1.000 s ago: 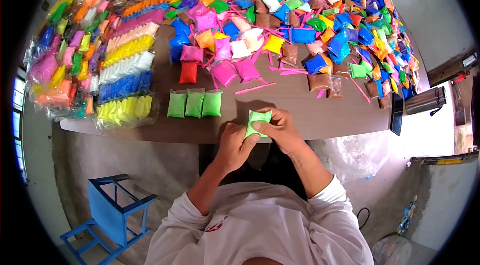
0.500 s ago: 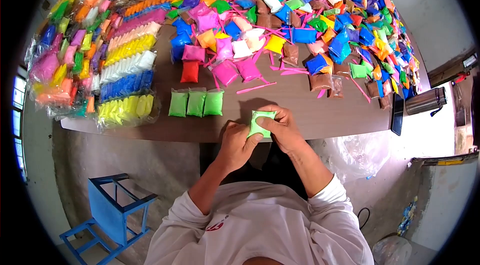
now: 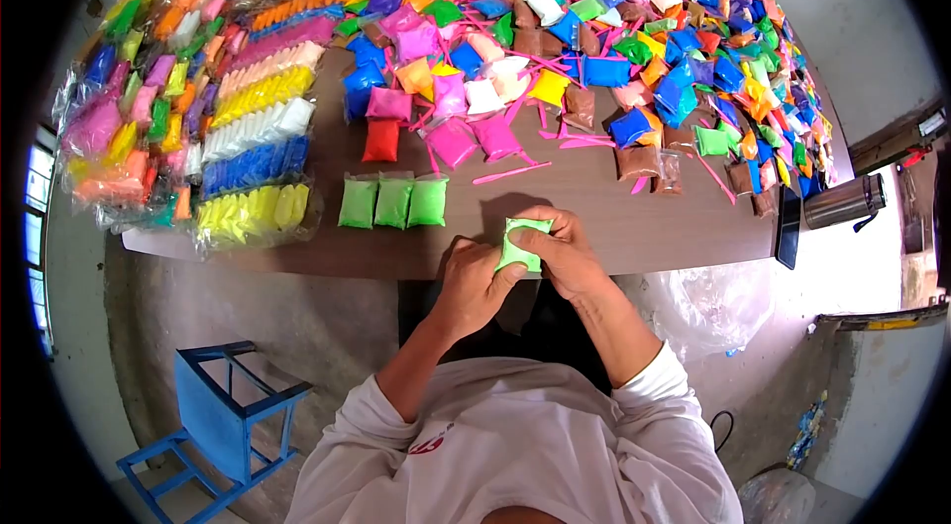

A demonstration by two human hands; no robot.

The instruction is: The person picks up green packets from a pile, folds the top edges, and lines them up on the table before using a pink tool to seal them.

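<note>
Both my hands hold one light green packet just over the table's near edge. My left hand grips its lower left side, and my right hand has its thumb pressed on the packet's face with the fingers behind. Three more light green packets lie side by side on the table, to the left of my hands. Beyond them are a red packet and pink packets. A pink stick lies between these and my hands.
A big heap of coloured packets covers the table's back and right. Bagged rows of packets fill the left. A metal bottle and a dark phone-like slab are at the right edge. A blue chair stands lower left.
The view has shifted very slightly. Both hands keep their hold on the light green packet, with almost no visible movement.
</note>
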